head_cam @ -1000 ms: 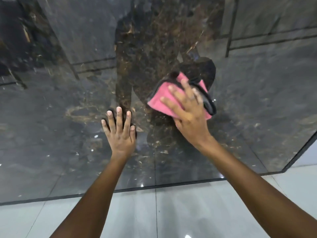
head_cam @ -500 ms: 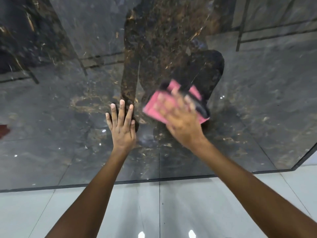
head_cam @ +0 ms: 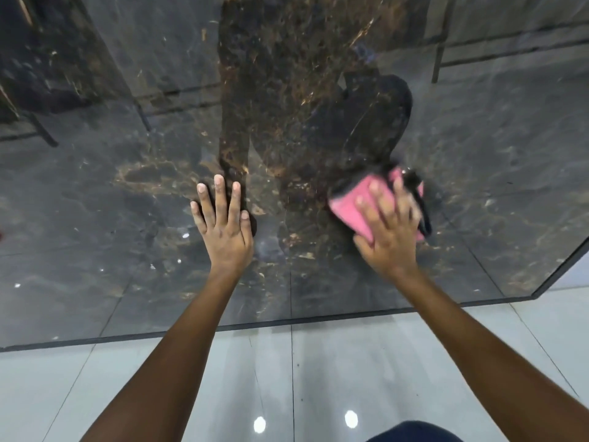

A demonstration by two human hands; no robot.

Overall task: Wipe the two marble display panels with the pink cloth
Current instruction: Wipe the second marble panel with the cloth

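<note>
A large dark marble display panel with brown and gold veins stands upright in front of me and fills the upper view. Its glossy face mirrors my body and arms. My left hand lies flat on the panel with straight fingers, near its middle. My right hand presses the folded pink cloth against the panel to the right, fingers spread over the cloth. The cloth has a dark edge on its right side and looks blurred from motion. Only one panel can be told apart here.
The panel's dark bottom edge meets a pale glossy tiled floor below. At the right the panel ends at a slanted dark edge. Ceiling lights glint on the floor tiles. A dark bit of my clothing shows at the bottom edge.
My right hand has slid the pink cloth to the right and lower on the panel. The left hand has stayed flat in about the same spot.
</note>
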